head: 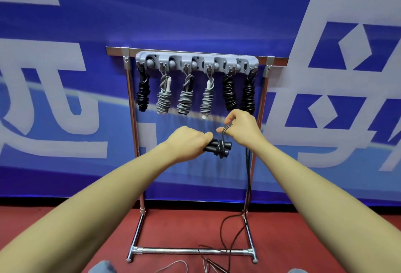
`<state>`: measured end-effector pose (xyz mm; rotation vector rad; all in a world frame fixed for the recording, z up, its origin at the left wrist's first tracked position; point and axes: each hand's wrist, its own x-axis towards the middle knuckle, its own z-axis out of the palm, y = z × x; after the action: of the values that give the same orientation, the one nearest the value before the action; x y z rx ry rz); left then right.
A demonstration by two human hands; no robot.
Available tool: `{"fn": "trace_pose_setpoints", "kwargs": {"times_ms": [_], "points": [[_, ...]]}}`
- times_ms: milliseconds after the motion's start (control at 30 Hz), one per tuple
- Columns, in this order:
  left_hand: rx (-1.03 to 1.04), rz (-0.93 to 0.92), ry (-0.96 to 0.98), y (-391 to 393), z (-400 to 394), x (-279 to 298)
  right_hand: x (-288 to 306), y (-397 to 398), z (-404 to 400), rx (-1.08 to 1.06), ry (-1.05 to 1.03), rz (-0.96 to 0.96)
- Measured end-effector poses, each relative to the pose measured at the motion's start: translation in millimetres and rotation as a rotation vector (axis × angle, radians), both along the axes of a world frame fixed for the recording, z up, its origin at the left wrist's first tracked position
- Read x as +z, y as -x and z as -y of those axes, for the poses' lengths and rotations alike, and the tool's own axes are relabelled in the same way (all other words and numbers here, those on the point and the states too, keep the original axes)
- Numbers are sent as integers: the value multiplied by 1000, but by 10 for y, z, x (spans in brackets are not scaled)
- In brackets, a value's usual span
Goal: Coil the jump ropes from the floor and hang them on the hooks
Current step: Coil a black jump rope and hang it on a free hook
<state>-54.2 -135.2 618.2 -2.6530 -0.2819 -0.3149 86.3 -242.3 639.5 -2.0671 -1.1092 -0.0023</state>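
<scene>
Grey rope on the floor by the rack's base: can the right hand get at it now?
Probably not yet: the right hand pinches the black rope being wound round the black handles; the thin grey rope lies far below.

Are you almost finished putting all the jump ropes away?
Nearly. Six coiled ropes already hang on the hook rail. The left hand holds the black handles of another rope, while the right hand pinches its cord, just a few turns wound on. The rest of that cord trails to the red floor, and a pale cord lies there too.
</scene>
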Motion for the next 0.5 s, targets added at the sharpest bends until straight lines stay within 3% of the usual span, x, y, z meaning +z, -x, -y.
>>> {"fn": "trace_pose_setpoints", "kwargs": {"times_ms": [133,267,367,500], "points": [[-288,188,-54,28,-108,33,-113,-86,-57,38,-3,-77],[-302,342,-14,-53,-120,94,-202,-60,-142,68,-86,-174],[-119,421,101,-140,-63,139,-249,-30,-184,46,-28,-85],[177,444,270,-218,-61,203,-327,93,-178,144,-47,-204]]}}
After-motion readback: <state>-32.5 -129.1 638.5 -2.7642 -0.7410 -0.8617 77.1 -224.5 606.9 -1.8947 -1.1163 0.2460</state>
